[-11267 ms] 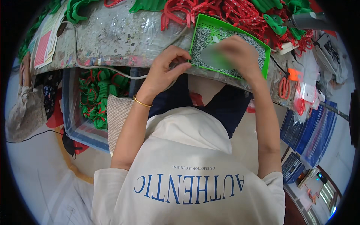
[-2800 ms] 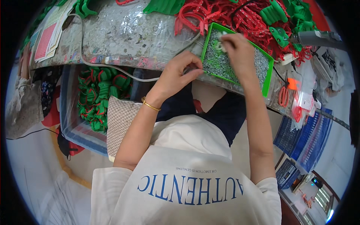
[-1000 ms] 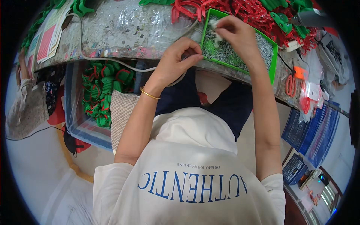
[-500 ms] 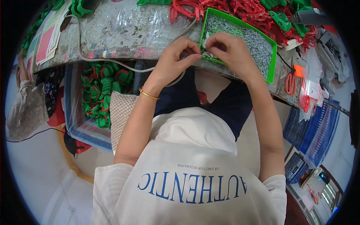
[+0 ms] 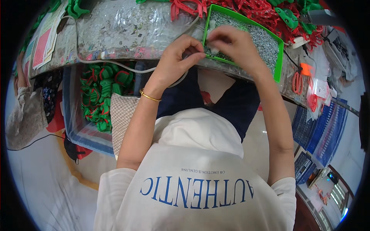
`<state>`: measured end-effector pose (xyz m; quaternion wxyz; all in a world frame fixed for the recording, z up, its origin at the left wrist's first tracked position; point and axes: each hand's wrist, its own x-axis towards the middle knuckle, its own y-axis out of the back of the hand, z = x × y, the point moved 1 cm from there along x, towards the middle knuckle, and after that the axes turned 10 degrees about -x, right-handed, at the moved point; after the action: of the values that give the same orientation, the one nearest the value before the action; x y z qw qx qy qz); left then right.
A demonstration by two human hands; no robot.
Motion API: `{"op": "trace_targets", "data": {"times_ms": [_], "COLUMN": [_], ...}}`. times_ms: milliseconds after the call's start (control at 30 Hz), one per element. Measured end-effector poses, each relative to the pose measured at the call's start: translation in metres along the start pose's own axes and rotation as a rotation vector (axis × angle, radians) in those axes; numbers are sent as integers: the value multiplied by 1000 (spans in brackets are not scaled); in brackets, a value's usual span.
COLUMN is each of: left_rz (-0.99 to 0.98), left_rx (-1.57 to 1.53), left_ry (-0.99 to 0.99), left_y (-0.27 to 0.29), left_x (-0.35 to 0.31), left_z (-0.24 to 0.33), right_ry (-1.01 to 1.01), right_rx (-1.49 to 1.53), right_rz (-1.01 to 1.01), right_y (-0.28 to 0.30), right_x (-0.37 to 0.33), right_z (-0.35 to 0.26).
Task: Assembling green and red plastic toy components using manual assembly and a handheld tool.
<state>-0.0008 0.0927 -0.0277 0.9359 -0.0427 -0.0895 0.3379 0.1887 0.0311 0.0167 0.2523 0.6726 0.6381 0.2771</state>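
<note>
Many small metal pieces (image 5: 265,43) are left in the green tray (image 5: 280,61); the right hand (image 5: 236,45) and left hand (image 5: 178,59) bend half-closed, and I cannot tell what they hold.

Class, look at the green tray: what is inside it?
The tray holds many small silvery pieces. The right hand covers part of it, hiding what lies beneath.

Smooth plastic tray (image 5: 279,61); shiny metal bits (image 5: 266,44); glossy tabletop film (image 5: 119,32); rough woven cloth (image 5: 122,115).
</note>
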Motion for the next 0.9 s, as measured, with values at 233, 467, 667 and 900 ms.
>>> {"op": "trace_targets", "data": {"times_ms": [233, 467, 667, 900], "left_rz": [17, 7, 9, 19], "left_rx": [41, 32, -11, -5], "left_ry": [30, 20, 50, 82], "left_y": [-2, 1, -4, 2], "left_x": [-1, -1, 3, -1], "left_z": [3, 1, 5, 4], "right_ry": [-76, -12, -19, -454], "right_rx": [-88, -127, -123, 1197], "right_rz": [105, 10, 25, 240], "right_y": [37, 5, 21, 58], "right_x": [-22, -11, -27, -65], "right_z": [18, -12, 2, 52]}}
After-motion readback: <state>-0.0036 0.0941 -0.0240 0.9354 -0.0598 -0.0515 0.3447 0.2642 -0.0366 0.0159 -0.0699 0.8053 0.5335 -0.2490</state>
